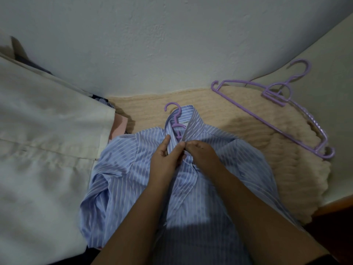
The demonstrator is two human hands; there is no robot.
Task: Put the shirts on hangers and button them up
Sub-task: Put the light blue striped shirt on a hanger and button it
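A light blue shirt with white stripes (122, 169) lies front up on a cream knitted blanket (254, 142). A purple hanger (176, 119) sits inside its collar, with the hook sticking out at the top. My left hand (166, 155) and my right hand (200, 150) meet just below the collar. Both pinch the shirt's front edges together there. Whatever button lies between the fingertips is hidden.
Spare purple hangers (277, 92) lie stacked on the blanket at the right. A white cloth (42, 131) covers the left side, with pink fabric (120, 125) peeking from under it. A pale wall (152, 44) rises behind. A dark wooden edge (336, 213) shows at the lower right.
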